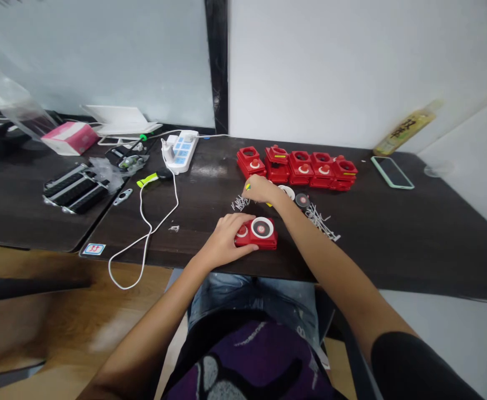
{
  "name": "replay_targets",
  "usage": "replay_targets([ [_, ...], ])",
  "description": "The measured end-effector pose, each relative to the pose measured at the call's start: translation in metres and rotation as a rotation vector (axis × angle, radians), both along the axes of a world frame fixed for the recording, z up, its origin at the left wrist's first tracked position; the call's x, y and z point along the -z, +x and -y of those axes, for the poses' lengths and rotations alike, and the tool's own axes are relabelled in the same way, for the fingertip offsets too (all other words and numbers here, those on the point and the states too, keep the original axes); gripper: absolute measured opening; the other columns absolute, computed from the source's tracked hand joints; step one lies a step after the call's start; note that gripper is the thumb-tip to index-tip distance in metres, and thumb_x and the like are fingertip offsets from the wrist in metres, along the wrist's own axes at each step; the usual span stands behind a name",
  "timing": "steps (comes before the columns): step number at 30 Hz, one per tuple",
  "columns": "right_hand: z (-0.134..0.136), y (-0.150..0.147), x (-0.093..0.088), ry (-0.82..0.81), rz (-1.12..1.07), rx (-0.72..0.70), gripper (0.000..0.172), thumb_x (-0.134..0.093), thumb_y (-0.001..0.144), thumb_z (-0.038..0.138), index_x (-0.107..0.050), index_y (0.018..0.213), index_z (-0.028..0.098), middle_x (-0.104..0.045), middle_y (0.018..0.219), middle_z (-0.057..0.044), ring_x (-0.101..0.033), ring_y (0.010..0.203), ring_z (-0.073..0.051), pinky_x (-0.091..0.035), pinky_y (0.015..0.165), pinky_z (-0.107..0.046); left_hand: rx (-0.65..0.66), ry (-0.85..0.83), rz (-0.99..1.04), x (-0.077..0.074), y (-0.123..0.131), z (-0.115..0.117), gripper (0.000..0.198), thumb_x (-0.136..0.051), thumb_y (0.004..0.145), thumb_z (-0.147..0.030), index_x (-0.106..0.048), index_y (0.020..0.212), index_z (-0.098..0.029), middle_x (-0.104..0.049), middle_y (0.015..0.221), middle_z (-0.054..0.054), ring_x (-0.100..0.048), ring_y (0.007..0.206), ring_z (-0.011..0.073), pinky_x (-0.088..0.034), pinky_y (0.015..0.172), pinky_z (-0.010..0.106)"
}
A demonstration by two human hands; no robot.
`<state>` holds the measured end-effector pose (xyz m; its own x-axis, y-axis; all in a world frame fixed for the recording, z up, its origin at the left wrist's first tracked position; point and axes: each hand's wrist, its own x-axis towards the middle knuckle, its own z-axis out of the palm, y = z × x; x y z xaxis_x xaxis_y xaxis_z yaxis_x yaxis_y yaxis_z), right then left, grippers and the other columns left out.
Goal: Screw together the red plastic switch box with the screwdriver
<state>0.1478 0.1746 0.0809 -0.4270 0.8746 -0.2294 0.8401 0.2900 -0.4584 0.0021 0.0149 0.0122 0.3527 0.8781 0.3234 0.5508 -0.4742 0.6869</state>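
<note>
Red plastic housing [263, 233] lies near the front edge of the dark bench [397, 244], a white ring and dark centre on its top. The left grip [227, 240] closes over its near end, fingers spread across the red shell. The right grip [261, 189] sits beyond it, fingers curled and bunched, with a small yellow-green bit [248, 187] at the fingertips; whether it is held, I cannot tell. Just beside that hand lie a white disc [286, 191] and a dark round disc [302, 200]. Tangled silver pins [240, 203] and a silver sprue strip [318, 221] flank them. Behind stands a row of red housings [297, 166], touching one another.
</note>
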Motion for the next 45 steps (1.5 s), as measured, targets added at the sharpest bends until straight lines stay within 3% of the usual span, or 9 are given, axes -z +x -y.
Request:
replay_targets([
  [7,0.019,0.020,-0.012,0.055,-0.158,0.024,0.015,-0.065,0.091,0.027,-0.074,0.097,0.016,-0.076,0.094,-0.009,-0.066,0.075,-0.016,-0.049,0.072,-0.029,-0.011,0.017,-0.022,0.001,0.000,-0.001,0.063,-0.080,0.090,-0.048,-0.053,0.143,-0.026,-0.064,0.141,0.011,-0.057,0.129,0.0321,-0.044,0.111,0.049],
  [12,0.063,0.061,-0.041,0.142,-0.717,0.121,0.017,-0.066,0.087,0.029,-0.067,0.102,0.020,-0.064,0.083,0.000,-0.057,0.067,-0.013,-0.049,0.066,-0.029,-0.091,0.045,-0.093,0.004,0.013,0.009,0.068,-0.081,0.088,-0.049,-0.052,0.144,-0.026,-0.062,0.142,0.013,-0.057,0.131,0.0349,-0.045,0.109,0.052],
  [15,0.092,0.089,-0.051,0.219,-0.820,0.081,0.031,-0.062,0.078,0.014,-0.067,0.108,0.024,-0.060,0.089,0.000,-0.056,0.078,-0.015,-0.048,0.073,-0.031,-0.155,0.026,-0.112,0.001,0.019,0.023,0.068,-0.075,0.092,-0.040,-0.045,0.151,-0.024,-0.056,0.150,0.016,-0.051,0.139,0.0372,-0.042,0.114,0.057],
  [18,0.119,0.108,-0.052,0.196,-1.008,0.078,0.038,-0.061,0.073,0.013,-0.066,0.108,0.026,-0.058,0.092,-0.002,-0.058,0.088,-0.019,-0.050,0.078,-0.035,-0.014,-0.064,-0.092,-0.007,0.014,0.029,0.085,-0.074,0.086,-0.023,-0.034,0.161,-0.029,-0.045,0.163,0.014,-0.044,0.150,0.0365,-0.039,0.121,0.057],
  [20,0.135,0.111,-0.049,0.191,-1.174,0.126,0.032,-0.062,0.074,0.017,-0.064,0.105,0.027,-0.056,0.091,-0.002,-0.059,0.088,-0.020,-0.052,0.081,-0.038,0.044,-0.103,-0.060,-0.008,0.007,0.028,0.088,-0.073,0.085,-0.018,-0.032,0.162,-0.031,-0.047,0.163,0.012,-0.048,0.148,0.0345,-0.039,0.123,0.056],
  [25,0.165,0.090,-0.038,0.162,-1.495,0.215,0.009,-0.067,0.085,0.030,-0.058,0.085,0.027,-0.051,0.082,0.000,-0.053,0.068,-0.015,-0.051,0.072,-0.038,-0.012,-0.049,0.046,0.002,0.011,0.020,0.080,-0.086,0.084,-0.038,-0.045,0.153,-0.029,-0.059,0.151,0.012,-0.059,0.137,0.0332,-0.047,0.117,0.053],
  [33,0.179,0.063,-0.013,-0.043,-1.506,0.156,0.046,-0.059,0.102,0.043,-0.061,0.062,0.022,-0.050,0.057,0.002,-0.046,0.051,-0.013,-0.036,0.051,-0.031,-0.035,-0.059,0.020,0.007,0.033,0.020,0.085,-0.091,0.077,-0.046,-0.047,0.149,-0.030,-0.063,0.144,0.011,-0.063,0.127,0.0332,-0.049,0.111,0.052],
  [39,0.179,0.061,-0.019,-0.025,-1.479,0.168,0.047,-0.060,0.102,0.044,-0.062,0.060,0.022,-0.050,0.052,0.003,-0.042,0.045,-0.010,-0.031,0.047,-0.029,-0.054,-0.100,0.055,0.010,0.030,0.017,0.086,-0.091,0.076,-0.046,-0.047,0.148,-0.028,-0.063,0.146,0.012,-0.062,0.130,0.0337,-0.048,0.111,0.052],
  [45,0.178,0.055,-0.020,-0.004,-1.434,0.162,0.050,-0.059,0.103,0.043,-0.060,0.059,0.021,-0.050,0.052,0.002,-0.041,0.045,-0.010,-0.028,0.047,-0.029,-0.069,-0.122,0.074,0.008,0.033,0.018,0.067,-0.091,0.076,-0.046,-0.056,0.129,-0.023,-0.069,0.128,0.010,-0.066,0.116,0.0314,-0.051,0.102,0.049],
])
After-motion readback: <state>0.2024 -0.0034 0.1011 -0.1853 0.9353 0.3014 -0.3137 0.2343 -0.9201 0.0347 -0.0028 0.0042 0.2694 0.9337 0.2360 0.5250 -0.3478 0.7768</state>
